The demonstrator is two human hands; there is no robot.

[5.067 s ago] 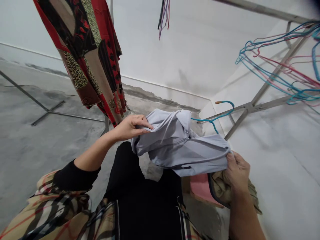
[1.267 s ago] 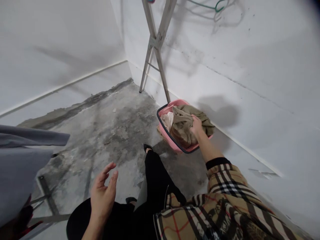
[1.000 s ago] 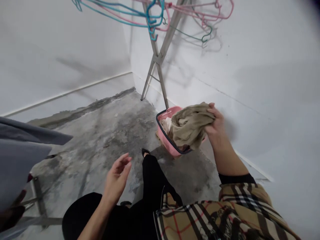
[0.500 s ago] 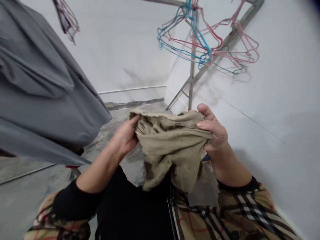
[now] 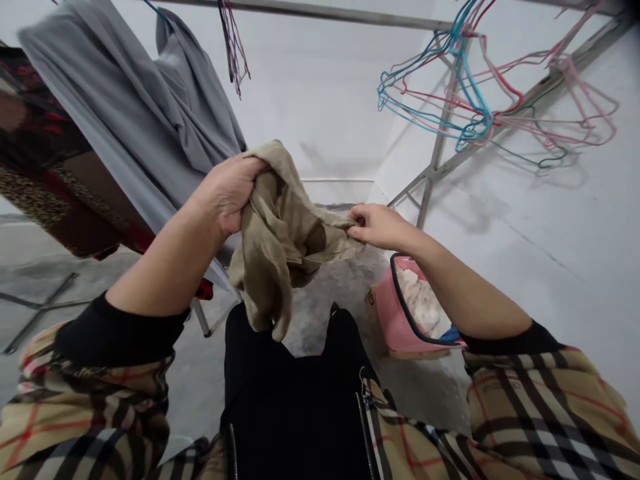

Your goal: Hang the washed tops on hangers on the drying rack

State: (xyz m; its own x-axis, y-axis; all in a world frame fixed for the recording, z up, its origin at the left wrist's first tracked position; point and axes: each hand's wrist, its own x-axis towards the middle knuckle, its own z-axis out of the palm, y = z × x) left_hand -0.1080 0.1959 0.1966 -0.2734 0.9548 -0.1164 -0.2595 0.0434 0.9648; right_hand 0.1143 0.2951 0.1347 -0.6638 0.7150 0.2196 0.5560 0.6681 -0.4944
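Both hands hold a crumpled beige garment [image 5: 280, 233] in front of me at chest height. My left hand [image 5: 227, 190] grips its upper bunch, and the cloth hangs down below that fist. My right hand [image 5: 377, 225] pinches an edge of it on the right side. Below my right forearm a pink laundry basket [image 5: 387, 317] with a dark rim stands on the floor with light cloth inside.
A grey garment [image 5: 140, 120] hangs on the metal rail [image 5: 320, 12] at upper left, beside a red patterned one [image 5: 45, 180]. Several empty blue and pink wire hangers [image 5: 465, 93] dangle at upper right. White walls close the corner; the floor is bare concrete.
The grey garment went from my hands onto the rail. My right hand lifted the beige garment out of the basket, my left hand joined it, and now the cloth is pulled apart and raised.
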